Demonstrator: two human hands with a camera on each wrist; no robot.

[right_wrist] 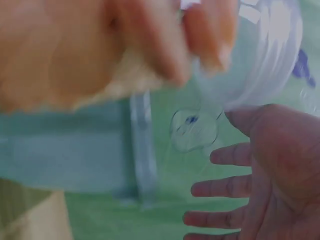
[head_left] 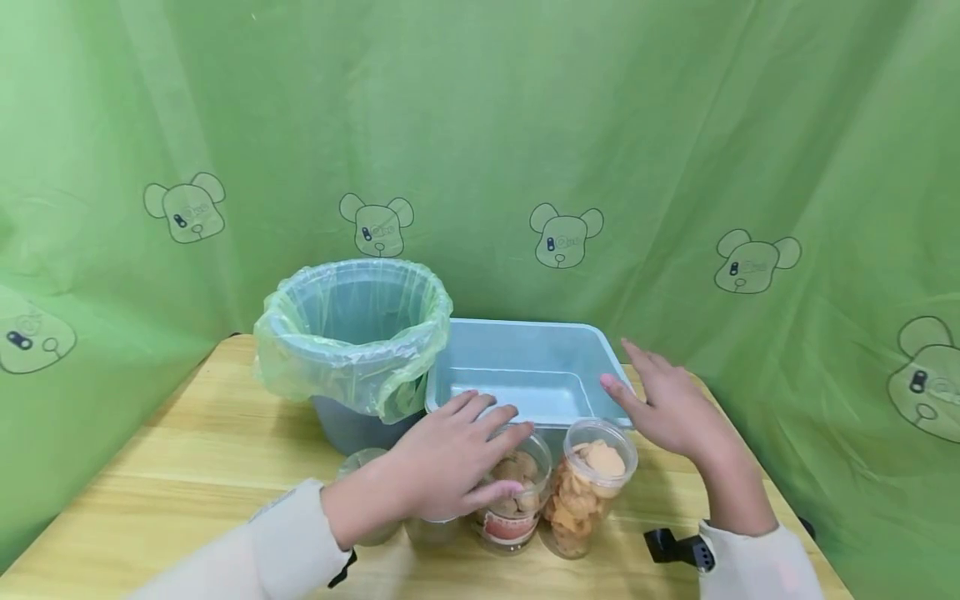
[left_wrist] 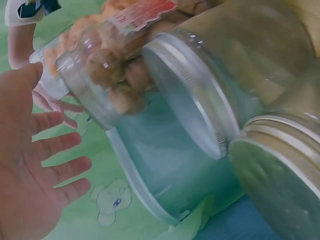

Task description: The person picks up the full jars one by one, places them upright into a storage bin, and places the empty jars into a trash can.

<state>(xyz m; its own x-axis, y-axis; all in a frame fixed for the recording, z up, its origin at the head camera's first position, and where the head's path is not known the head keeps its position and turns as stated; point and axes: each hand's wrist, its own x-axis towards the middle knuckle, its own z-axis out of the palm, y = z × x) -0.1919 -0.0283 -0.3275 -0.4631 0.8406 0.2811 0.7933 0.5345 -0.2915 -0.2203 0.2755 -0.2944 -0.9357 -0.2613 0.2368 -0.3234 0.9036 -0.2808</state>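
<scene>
My left hand (head_left: 457,467) reaches over a clear jar of brown snack pieces (head_left: 508,527), which has a red label. Its fingers are spread and straight; in the left wrist view, a gap shows between the fingers (left_wrist: 67,145) and that jar (left_wrist: 125,72). To its right stands a clear tub of orange snack pieces (head_left: 573,504). My right hand (head_left: 671,408) hovers beyond the tub's right side, fingers extended, holding nothing. The tub's clear rim (right_wrist: 280,45) shows near the right thumb in the right wrist view, which is blurred.
Two jars with silver rims (left_wrist: 220,90) stand left of the snacks, partly hidden by my left arm. Behind are a light-blue rectangular bin (head_left: 525,375) and a round bucket (head_left: 352,421) lined with a green bag (head_left: 337,371). A green curtain (head_left: 480,125) surrounds the wooden table (head_left: 172,467).
</scene>
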